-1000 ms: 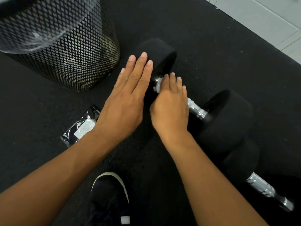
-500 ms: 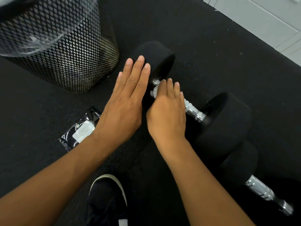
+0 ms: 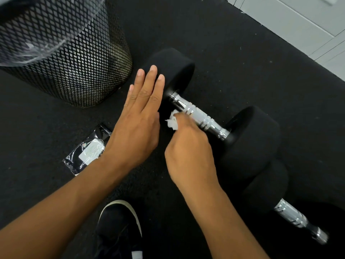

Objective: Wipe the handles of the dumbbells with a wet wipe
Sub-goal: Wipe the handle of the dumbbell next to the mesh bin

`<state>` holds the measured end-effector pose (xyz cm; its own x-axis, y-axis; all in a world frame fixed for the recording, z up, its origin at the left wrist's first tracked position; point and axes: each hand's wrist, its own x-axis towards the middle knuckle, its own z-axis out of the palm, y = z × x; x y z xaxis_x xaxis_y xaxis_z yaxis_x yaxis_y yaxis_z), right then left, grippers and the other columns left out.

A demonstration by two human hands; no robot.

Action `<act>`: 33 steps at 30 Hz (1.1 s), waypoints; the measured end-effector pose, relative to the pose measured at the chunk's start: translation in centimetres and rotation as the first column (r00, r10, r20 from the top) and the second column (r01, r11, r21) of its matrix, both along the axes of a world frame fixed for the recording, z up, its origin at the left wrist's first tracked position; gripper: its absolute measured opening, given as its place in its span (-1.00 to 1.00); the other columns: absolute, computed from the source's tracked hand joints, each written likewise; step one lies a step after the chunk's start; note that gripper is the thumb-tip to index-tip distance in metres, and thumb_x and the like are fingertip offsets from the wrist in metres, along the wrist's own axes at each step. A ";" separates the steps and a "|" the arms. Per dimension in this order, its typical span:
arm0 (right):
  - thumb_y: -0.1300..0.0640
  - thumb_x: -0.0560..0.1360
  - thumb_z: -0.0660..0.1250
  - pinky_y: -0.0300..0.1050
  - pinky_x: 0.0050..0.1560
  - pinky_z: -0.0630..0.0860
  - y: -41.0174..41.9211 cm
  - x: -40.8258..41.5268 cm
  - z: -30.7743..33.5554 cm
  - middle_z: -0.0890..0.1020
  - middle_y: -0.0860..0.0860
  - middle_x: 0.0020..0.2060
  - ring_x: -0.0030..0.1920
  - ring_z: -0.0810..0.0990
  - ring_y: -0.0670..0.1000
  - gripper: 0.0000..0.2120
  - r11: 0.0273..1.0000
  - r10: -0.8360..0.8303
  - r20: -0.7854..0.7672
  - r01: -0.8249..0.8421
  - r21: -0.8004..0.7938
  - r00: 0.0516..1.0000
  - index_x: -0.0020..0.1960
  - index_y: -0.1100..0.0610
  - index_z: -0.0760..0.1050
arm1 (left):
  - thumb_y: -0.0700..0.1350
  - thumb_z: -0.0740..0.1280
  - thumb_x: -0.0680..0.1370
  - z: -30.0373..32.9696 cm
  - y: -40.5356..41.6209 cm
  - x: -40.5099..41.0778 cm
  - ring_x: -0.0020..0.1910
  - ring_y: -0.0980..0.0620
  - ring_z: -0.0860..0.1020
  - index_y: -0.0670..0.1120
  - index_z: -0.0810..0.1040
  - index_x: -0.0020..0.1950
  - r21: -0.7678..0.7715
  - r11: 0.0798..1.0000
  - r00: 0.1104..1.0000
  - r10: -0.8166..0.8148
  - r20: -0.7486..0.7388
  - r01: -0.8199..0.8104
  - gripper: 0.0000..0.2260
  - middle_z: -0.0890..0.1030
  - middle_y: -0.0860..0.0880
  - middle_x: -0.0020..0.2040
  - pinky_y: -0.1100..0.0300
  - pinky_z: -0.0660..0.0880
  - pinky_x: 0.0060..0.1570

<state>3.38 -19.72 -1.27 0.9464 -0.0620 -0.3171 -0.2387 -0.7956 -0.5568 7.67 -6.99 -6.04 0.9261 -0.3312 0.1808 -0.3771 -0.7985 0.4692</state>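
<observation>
Left hand [image 3: 138, 116], fingers straight and together, lies flat against the inner face of the far black round weight head [image 3: 173, 70] of the nearer black dumbbell with a chrome handle [image 3: 197, 114]. Right hand [image 3: 188, 148], fingers curled, grips a small crumpled white wet wipe [image 3: 172, 121], a corner of which protrudes above the knuckles; this hand sits just beside the near side of the chrome handle, and whether the wipe touches the metal cannot be told. Near black weight head [image 3: 250, 139] of the same dumbbell rests on the black speckled rubber floor mat [image 3: 233, 43]. Second black dumbbell with a chrome handle [image 3: 291, 215] lies immediately behind it toward the lower right, one head touching or nearly touching the first dumbbell. Black glossy wipe packet with a white label [image 3: 87, 152] lies on the mat, partly under the left wrist. Black wire-mesh waste bin with a clear plastic liner [image 3: 61, 51] stands at upper left. Black shoe with a white sole edge [image 3: 119, 227] appears at the lower edge. Pale grey tiled floor [image 3: 298, 17] borders the mat at upper right.
</observation>
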 end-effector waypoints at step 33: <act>0.22 0.60 0.20 0.13 0.54 0.25 -5.3 -2.1 -3.0 0.56 0.05 0.42 0.51 0.42 0.15 -0.61 0.819 -0.167 0.649 0.471 -0.328 0.742 0.38 0.10 0.56 | -0.26 0.03 0.64 -2.4 -4.5 -2.5 0.64 -0.15 0.10 -0.13 0.15 0.65 0.343 0.853 0.909 -0.418 -0.005 0.394 -0.46 0.15 -0.14 0.65 -0.11 0.11 0.61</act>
